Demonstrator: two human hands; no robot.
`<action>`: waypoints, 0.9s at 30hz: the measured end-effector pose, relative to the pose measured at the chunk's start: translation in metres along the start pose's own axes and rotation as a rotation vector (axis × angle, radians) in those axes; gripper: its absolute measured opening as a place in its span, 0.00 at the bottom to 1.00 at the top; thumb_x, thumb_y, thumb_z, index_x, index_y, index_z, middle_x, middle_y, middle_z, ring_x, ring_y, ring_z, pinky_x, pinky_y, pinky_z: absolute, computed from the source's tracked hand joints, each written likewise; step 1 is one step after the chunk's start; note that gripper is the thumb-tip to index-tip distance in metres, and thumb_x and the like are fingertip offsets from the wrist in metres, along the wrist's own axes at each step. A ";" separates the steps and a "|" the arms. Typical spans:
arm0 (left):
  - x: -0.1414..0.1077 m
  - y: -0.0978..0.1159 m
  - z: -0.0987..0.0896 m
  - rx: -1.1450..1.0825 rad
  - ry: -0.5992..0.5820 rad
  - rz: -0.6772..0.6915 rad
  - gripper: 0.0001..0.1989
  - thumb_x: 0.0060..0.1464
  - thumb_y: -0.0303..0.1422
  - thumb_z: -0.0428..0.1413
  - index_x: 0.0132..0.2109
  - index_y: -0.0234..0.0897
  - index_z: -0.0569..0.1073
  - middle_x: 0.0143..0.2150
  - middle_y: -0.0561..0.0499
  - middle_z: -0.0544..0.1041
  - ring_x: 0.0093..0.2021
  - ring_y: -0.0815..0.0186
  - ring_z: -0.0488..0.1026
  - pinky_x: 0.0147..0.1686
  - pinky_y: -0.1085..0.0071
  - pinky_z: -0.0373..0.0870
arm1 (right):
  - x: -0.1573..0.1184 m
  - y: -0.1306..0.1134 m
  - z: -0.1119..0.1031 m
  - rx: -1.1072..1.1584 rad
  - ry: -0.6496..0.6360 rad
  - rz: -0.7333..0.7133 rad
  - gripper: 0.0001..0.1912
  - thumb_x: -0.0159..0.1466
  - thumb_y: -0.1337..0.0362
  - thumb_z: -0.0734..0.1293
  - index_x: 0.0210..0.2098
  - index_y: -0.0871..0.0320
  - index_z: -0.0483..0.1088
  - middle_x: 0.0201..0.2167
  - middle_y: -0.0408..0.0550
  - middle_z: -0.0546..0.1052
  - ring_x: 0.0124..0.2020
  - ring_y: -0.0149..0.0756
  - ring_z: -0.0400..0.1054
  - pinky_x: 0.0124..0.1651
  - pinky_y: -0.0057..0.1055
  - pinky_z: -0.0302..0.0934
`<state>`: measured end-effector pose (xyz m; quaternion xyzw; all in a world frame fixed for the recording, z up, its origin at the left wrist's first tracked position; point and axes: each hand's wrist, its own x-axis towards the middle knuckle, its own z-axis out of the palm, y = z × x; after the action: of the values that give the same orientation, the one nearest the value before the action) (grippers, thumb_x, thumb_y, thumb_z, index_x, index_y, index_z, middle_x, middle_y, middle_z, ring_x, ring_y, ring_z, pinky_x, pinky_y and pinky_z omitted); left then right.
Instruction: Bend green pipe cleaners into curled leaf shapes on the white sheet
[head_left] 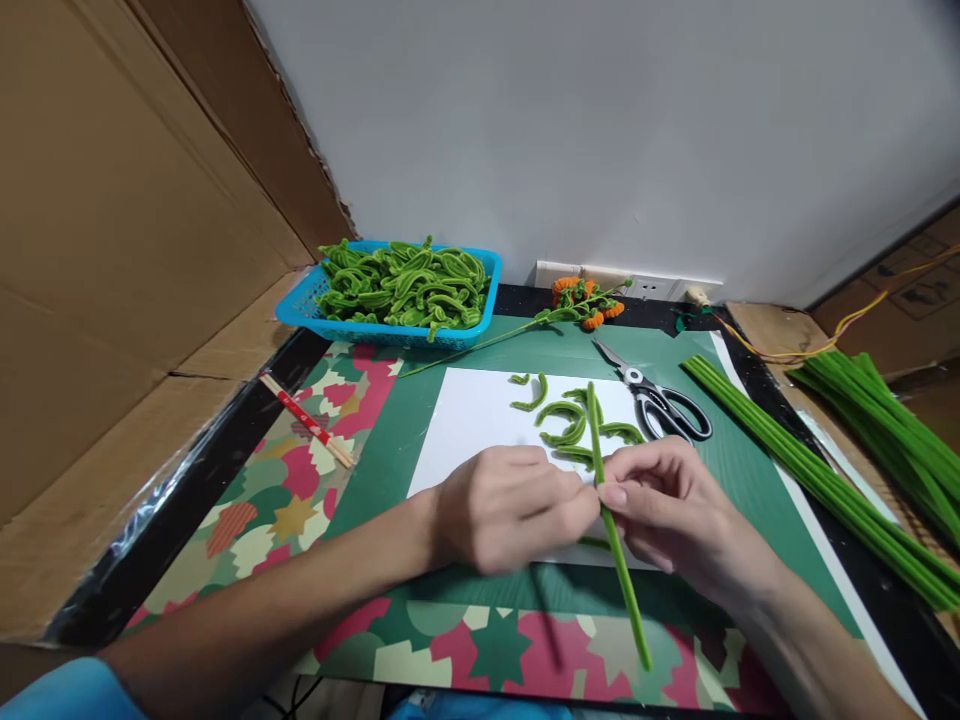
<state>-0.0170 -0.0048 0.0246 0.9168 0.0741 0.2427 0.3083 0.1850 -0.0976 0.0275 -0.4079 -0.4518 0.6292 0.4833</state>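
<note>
One green pipe cleaner [614,540] slants over the white paper [457,410], its middle pinched by the fingers of the right hand [679,500], apparently to steady it. The left hand's [514,510] fingers curl beside it; whether they grip it is hidden.

No text, brand or number can be read. The red paper sleeve [304,414] around the wooden chopsticks [340,452] bears pale marks too small to make out, and the dark print on the cardboard box [889,285] at right is illegible too.
</note>
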 end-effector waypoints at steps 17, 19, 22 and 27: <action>0.006 -0.005 0.027 -0.793 0.312 -0.527 0.11 0.68 0.38 0.63 0.45 0.34 0.74 0.31 0.55 0.73 0.22 0.74 0.72 0.23 0.78 0.67 | 0.006 0.009 -0.035 -1.269 0.187 -1.001 0.15 0.68 0.78 0.72 0.51 0.58 0.76 0.43 0.56 0.84 0.39 0.40 0.80 0.41 0.35 0.75; 0.005 -0.004 0.026 -0.783 0.303 -0.496 0.09 0.68 0.36 0.62 0.44 0.34 0.74 0.30 0.55 0.74 0.23 0.73 0.72 0.24 0.78 0.69 | 0.005 0.010 -0.033 -1.287 0.176 -0.996 0.16 0.67 0.80 0.71 0.52 0.58 0.76 0.42 0.56 0.84 0.39 0.39 0.79 0.40 0.34 0.73; 0.004 -0.001 0.025 -0.714 0.288 -0.437 0.07 0.69 0.34 0.60 0.44 0.34 0.74 0.30 0.55 0.74 0.24 0.72 0.74 0.26 0.76 0.73 | 0.003 0.010 -0.026 -1.245 0.179 -0.941 0.15 0.68 0.80 0.70 0.50 0.59 0.76 0.41 0.56 0.83 0.40 0.40 0.78 0.40 0.33 0.72; 0.000 -0.004 0.024 -0.211 0.366 -0.090 0.02 0.68 0.26 0.58 0.46 0.35 0.75 0.37 0.48 0.79 0.31 0.67 0.78 0.32 0.72 0.76 | -0.002 0.007 -0.007 -0.727 0.239 -0.567 0.04 0.69 0.72 0.72 0.39 0.57 0.78 0.34 0.48 0.79 0.31 0.33 0.74 0.33 0.29 0.69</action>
<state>-0.0054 -0.0141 0.0058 0.8159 0.1438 0.3975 0.3945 0.1908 -0.0989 0.0194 -0.4807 -0.6776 0.2222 0.5103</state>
